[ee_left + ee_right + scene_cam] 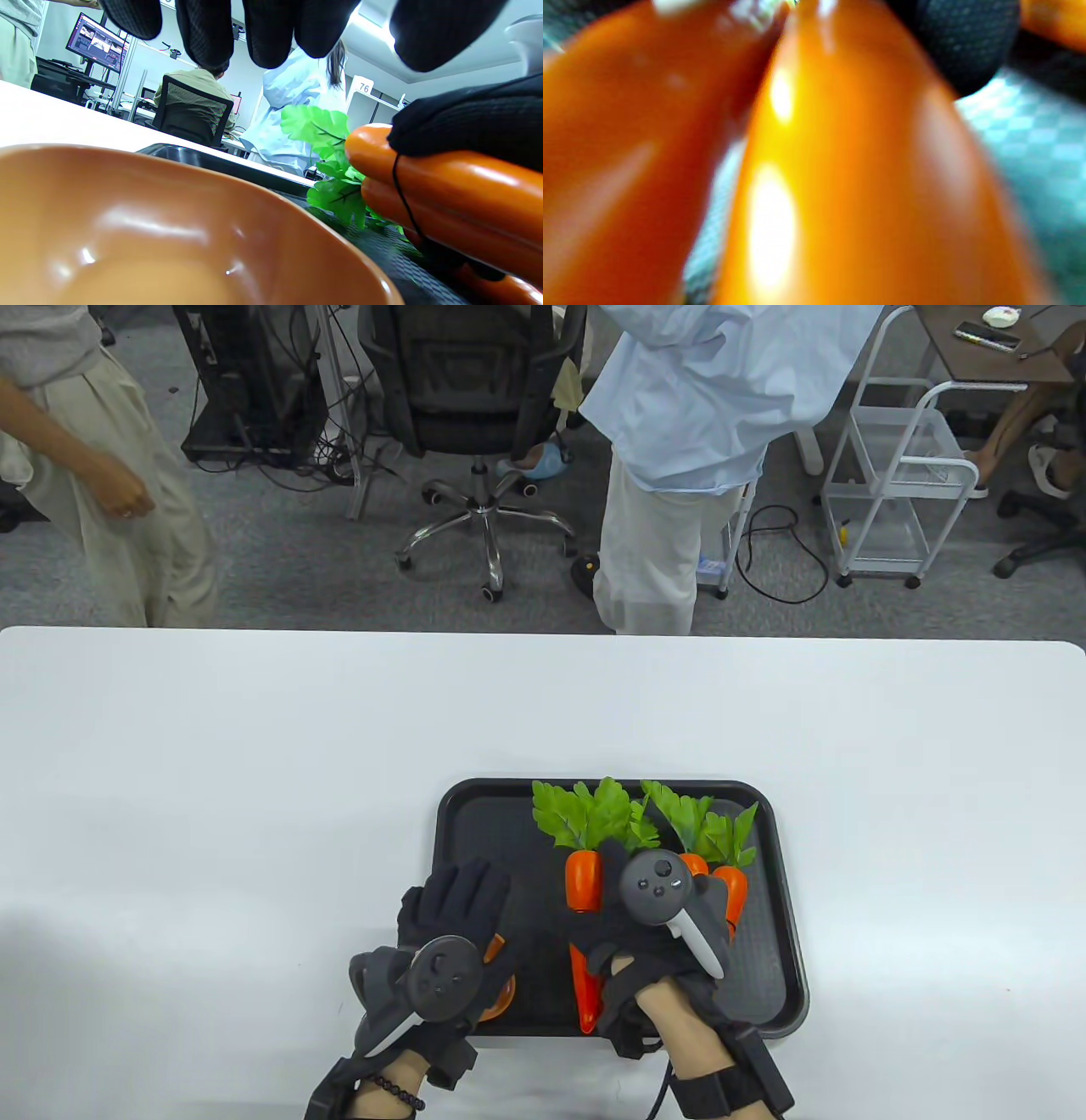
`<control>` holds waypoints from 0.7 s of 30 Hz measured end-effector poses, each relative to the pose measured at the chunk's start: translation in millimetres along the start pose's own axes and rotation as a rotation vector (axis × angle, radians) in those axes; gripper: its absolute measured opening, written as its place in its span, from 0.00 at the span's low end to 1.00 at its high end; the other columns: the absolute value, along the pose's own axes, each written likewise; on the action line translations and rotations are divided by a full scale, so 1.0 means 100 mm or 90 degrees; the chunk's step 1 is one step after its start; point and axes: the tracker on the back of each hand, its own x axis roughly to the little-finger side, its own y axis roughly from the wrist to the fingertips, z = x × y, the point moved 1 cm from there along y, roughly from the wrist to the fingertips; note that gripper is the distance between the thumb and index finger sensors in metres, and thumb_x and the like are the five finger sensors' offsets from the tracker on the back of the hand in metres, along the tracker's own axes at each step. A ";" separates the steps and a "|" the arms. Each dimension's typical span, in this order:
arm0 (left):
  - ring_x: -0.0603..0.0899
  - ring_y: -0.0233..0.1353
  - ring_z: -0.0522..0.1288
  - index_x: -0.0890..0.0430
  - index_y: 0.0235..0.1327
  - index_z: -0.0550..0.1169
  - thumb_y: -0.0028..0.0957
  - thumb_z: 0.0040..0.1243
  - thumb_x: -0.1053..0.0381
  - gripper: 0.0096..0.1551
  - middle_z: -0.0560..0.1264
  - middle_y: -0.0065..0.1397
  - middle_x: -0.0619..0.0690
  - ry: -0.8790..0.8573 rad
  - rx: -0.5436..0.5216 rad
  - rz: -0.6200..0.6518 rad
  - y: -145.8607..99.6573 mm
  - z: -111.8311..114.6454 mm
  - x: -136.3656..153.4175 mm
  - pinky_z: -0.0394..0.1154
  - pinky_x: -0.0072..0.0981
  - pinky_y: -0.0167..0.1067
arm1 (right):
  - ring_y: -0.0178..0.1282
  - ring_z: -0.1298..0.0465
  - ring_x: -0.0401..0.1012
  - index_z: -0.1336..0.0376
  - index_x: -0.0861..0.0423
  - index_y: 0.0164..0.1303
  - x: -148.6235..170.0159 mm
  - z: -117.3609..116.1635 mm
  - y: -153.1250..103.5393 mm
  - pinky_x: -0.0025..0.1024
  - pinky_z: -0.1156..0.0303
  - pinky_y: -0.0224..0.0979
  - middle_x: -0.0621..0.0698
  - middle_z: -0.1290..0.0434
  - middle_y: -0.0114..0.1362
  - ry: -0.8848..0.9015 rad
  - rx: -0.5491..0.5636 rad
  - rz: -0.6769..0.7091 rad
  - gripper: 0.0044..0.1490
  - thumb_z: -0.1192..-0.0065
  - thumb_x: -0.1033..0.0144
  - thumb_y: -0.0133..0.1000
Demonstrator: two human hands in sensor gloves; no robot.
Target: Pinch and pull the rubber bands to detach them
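right hand (pixel 653 925) is down on the carrot bundle (pixel 585 891) in the black tray (pixel 475 823), which sits on the white surface (pixel 254 772) near its front edge. fingers look wrapped over the carrots, so the grip is grasping the bundle, tho the tracker hides most of the fingertips in the table view. right wrist view is just blurry orange up close w/ a bit of glove, no help on detail.

left hand (pixel 450 933) hovers over the orange bowl (pixel 127 237) at the tray's left side. in the left wrist view its fingers (pixel 271 34) hang loose w/ nothing between them, so that grip is released.

the rubber band (pixel 403 190) shows in the left wrist view as a thin black loop round two carrots, just below the right glove and near the leafy ends (pixel 318 131). more carrots w/ green tops (pixel 713 831) lie on the tray's right; can't tell if banded.

handling, my guess: band is thin, stretchy, light, prob snaps back if let go early. carrots look glossy hard plastic, so slippery, and the band sits tight against them w/ little slack. best place to pinch is where it bridges the groove between the two carrots, since there's a small gap there. pull away from the bundle, then toward the narrow tips, w/ the right hand pinning the bundle so it doesn't slide.
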 end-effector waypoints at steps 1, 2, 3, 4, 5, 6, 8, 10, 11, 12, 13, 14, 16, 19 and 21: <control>0.72 0.85 0.64 0.44 0.81 0.64 0.53 0.51 0.30 0.42 0.63 0.91 0.53 -0.002 0.000 0.001 0.00 0.00 0.00 0.60 0.74 0.74 | 0.55 0.21 0.67 0.62 0.53 0.81 0.01 0.00 -0.02 0.50 0.20 0.50 0.72 0.61 0.80 0.015 0.001 0.005 0.65 0.31 0.32 0.51; 0.72 0.85 0.64 0.44 0.81 0.64 0.53 0.51 0.30 0.42 0.63 0.91 0.53 -0.005 -0.001 0.002 0.00 0.00 -0.01 0.60 0.75 0.74 | 0.55 0.21 0.67 0.62 0.54 0.81 0.02 0.00 -0.04 0.50 0.20 0.50 0.72 0.61 0.80 0.036 -0.001 0.016 0.65 0.31 0.32 0.51; 0.72 0.85 0.64 0.44 0.81 0.64 0.53 0.51 0.31 0.42 0.64 0.91 0.53 -0.008 0.000 0.003 -0.01 0.01 -0.01 0.60 0.74 0.74 | 0.55 0.21 0.67 0.62 0.54 0.81 0.04 0.00 -0.06 0.50 0.20 0.50 0.72 0.61 0.80 0.051 -0.003 0.021 0.64 0.31 0.32 0.51; 0.71 0.85 0.64 0.44 0.81 0.64 0.53 0.51 0.31 0.42 0.64 0.90 0.53 -0.010 -0.001 0.005 -0.01 0.01 -0.02 0.60 0.74 0.74 | 0.55 0.21 0.67 0.62 0.54 0.81 0.05 0.00 -0.08 0.50 0.20 0.50 0.72 0.61 0.80 0.079 -0.006 0.031 0.64 0.31 0.32 0.51; 0.71 0.84 0.65 0.44 0.81 0.64 0.53 0.51 0.31 0.42 0.64 0.90 0.53 -0.011 -0.002 0.006 -0.01 0.01 -0.02 0.60 0.74 0.74 | 0.55 0.21 0.67 0.62 0.54 0.81 0.06 -0.01 -0.10 0.50 0.20 0.50 0.72 0.61 0.80 0.103 -0.012 0.039 0.64 0.31 0.32 0.51; 0.71 0.84 0.65 0.44 0.81 0.64 0.53 0.51 0.31 0.42 0.64 0.90 0.53 -0.015 -0.004 0.008 -0.01 0.01 -0.03 0.60 0.73 0.74 | 0.55 0.21 0.67 0.62 0.54 0.81 0.08 -0.02 -0.12 0.51 0.20 0.50 0.72 0.61 0.80 0.134 -0.017 0.045 0.64 0.31 0.32 0.52; 0.70 0.84 0.67 0.44 0.80 0.64 0.54 0.51 0.31 0.41 0.66 0.89 0.52 -0.021 -0.008 0.013 -0.02 0.02 -0.04 0.61 0.72 0.75 | 0.55 0.22 0.68 0.61 0.54 0.81 0.09 -0.05 -0.15 0.51 0.20 0.50 0.72 0.61 0.80 0.180 -0.026 0.062 0.64 0.31 0.33 0.52; 0.68 0.83 0.68 0.44 0.79 0.65 0.54 0.52 0.32 0.40 0.68 0.87 0.51 -0.028 -0.017 0.018 -0.04 0.02 -0.06 0.61 0.72 0.75 | 0.56 0.22 0.68 0.61 0.54 0.81 0.10 -0.07 -0.17 0.51 0.20 0.51 0.72 0.61 0.80 0.228 -0.036 0.082 0.64 0.31 0.33 0.52; 0.68 0.82 0.69 0.44 0.79 0.66 0.54 0.52 0.32 0.39 0.70 0.86 0.51 -0.030 -0.022 0.020 -0.04 0.01 -0.06 0.61 0.72 0.75 | 0.56 0.22 0.68 0.61 0.54 0.81 0.10 -0.08 -0.18 0.51 0.20 0.51 0.72 0.61 0.80 0.244 -0.041 0.090 0.64 0.31 0.33 0.52; 0.67 0.82 0.70 0.44 0.78 0.66 0.54 0.52 0.33 0.38 0.71 0.85 0.50 -0.035 -0.030 0.023 -0.05 0.00 -0.07 0.62 0.71 0.75 | 0.56 0.22 0.68 0.61 0.53 0.81 0.09 -0.10 -0.20 0.51 0.20 0.51 0.72 0.61 0.80 0.272 -0.050 0.102 0.64 0.31 0.33 0.52; 0.66 0.81 0.71 0.43 0.77 0.67 0.54 0.53 0.33 0.37 0.72 0.84 0.49 -0.040 -0.035 0.028 -0.05 -0.01 -0.08 0.62 0.71 0.75 | 0.56 0.22 0.68 0.61 0.53 0.81 0.08 -0.12 -0.20 0.51 0.20 0.51 0.72 0.61 0.80 0.295 -0.056 0.112 0.63 0.32 0.33 0.52; 0.65 0.81 0.71 0.43 0.76 0.68 0.54 0.53 0.34 0.36 0.73 0.83 0.49 -0.051 -0.042 0.035 -0.06 -0.02 -0.09 0.63 0.71 0.75 | 0.57 0.22 0.68 0.62 0.53 0.81 0.07 -0.14 -0.21 0.52 0.21 0.52 0.72 0.62 0.80 0.331 -0.069 0.128 0.63 0.32 0.33 0.52; 0.63 0.80 0.73 0.42 0.74 0.69 0.54 0.54 0.34 0.34 0.75 0.80 0.47 -0.072 -0.047 0.048 -0.07 -0.03 -0.11 0.63 0.70 0.75 | 0.58 0.23 0.68 0.62 0.53 0.81 0.03 -0.19 -0.22 0.53 0.21 0.53 0.72 0.62 0.80 0.399 -0.090 0.156 0.63 0.32 0.34 0.53; 0.61 0.79 0.74 0.41 0.72 0.71 0.55 0.53 0.36 0.30 0.77 0.77 0.45 -0.098 -0.066 0.065 -0.09 -0.06 -0.13 0.64 0.70 0.75 | 0.59 0.25 0.69 0.64 0.53 0.81 0.00 -0.23 -0.22 0.54 0.22 0.55 0.72 0.65 0.80 0.483 -0.111 0.188 0.62 0.34 0.35 0.54; 0.60 0.78 0.75 0.40 0.70 0.72 0.55 0.54 0.37 0.29 0.78 0.76 0.44 -0.123 -0.070 0.075 -0.10 -0.08 -0.12 0.64 0.70 0.75 | 0.61 0.25 0.69 0.65 0.53 0.81 0.00 -0.24 -0.21 0.54 0.23 0.56 0.72 0.65 0.80 0.519 -0.119 0.220 0.62 0.34 0.36 0.54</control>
